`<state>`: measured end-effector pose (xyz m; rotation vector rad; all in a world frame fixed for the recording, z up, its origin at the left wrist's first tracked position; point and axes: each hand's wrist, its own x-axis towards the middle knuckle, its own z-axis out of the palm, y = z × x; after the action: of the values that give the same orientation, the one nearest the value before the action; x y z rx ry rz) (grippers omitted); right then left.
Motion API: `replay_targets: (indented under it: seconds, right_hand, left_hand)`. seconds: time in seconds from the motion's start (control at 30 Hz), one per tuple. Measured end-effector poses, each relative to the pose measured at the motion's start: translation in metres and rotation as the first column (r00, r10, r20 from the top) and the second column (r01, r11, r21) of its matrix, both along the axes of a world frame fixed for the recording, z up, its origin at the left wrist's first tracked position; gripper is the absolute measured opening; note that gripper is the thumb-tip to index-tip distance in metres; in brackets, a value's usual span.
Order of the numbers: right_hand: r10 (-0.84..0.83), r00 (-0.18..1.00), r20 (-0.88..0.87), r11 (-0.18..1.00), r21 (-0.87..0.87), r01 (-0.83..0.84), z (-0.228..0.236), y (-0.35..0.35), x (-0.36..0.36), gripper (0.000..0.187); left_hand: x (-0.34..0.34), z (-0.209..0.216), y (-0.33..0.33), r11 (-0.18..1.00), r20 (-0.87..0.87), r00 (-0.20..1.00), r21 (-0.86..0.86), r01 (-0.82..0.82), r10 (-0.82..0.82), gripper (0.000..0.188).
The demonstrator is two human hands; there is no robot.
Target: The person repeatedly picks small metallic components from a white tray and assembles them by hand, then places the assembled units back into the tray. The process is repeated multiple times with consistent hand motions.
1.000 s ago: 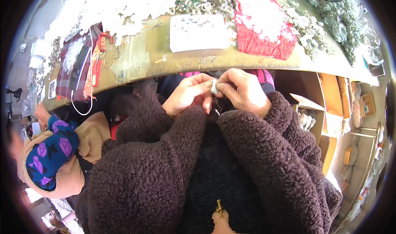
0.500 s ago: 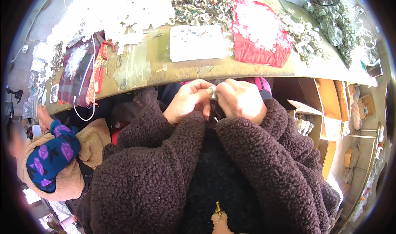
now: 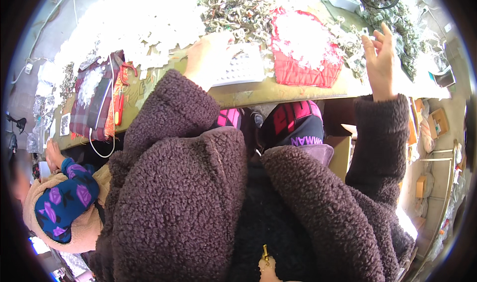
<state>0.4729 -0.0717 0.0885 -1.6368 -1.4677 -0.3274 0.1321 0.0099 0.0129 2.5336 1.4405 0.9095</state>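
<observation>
My left hand [image 3: 204, 56] reaches over the left end of a white tray [image 3: 248, 73] dotted with rows of small bumps or parts. Glare washes out its fingers, so what they touch is unclear. Out to the right, my right hand [image 3: 381, 63] is raised over the bench with fingers apart. A small pale piece [image 3: 365, 32] shows at one fingertip; whether it touches the hand I cannot tell. Close by lies a heap of small pale metal-looking parts [image 3: 350, 48].
A red quilted cloth [image 3: 308, 78] bears white bits. Behind the tray is a mixed heap of small parts [image 3: 233, 13]. Red-handled pliers [image 3: 119, 100] lie by a plaid cloth [image 3: 82, 110]. Bagged parts [image 3: 405, 46] sit far right. A co-worker's sleeve [image 3: 67, 197] is at left.
My hands, together at the bench's front edge before, have parted. The left has moved forward to the white tray; the right has swung out right toward the heap and opened.
</observation>
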Motion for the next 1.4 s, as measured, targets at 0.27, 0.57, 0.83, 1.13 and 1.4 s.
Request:
replay_targets:
  seconds: [0.27,0.57,0.83,1.13,1.4]
  right_hand:
    - [0.343,0.876,-0.338,0.913,-0.097,-0.395,-0.061,-0.032,-0.067,0.027]
    - [0.091,-0.337,-0.937,0.402,0.344,-0.848,-0.071,-0.038,-0.123,0.040]
    - [0.241,-0.295,-0.925,0.466,0.377,-0.801,-0.071,-0.057,-0.130,0.026]
    - [0.636,0.746,-0.200,0.731,-0.154,-0.665,-0.064,-0.065,-0.136,0.024]
    - [0.683,0.593,-0.425,0.541,-0.250,-0.803,-0.058,-0.068,-0.140,0.026]
  left_hand:
    - [0.004,0.023,-0.010,0.979,0.326,0.936,-0.191,-0.075,0.135,0.011]
    - [0.021,0.006,-0.099,0.942,0.285,0.927,0.297,0.157,-0.244,0.012]
    - [0.030,-0.006,-0.118,0.906,0.224,0.894,0.271,0.325,-0.387,0.012]
    - [0.018,0.010,-0.132,0.835,0.761,0.642,-0.410,0.368,0.090,0.011]
    - [0.013,0.013,-0.122,0.659,0.692,0.708,-0.598,0.455,0.139,0.010]
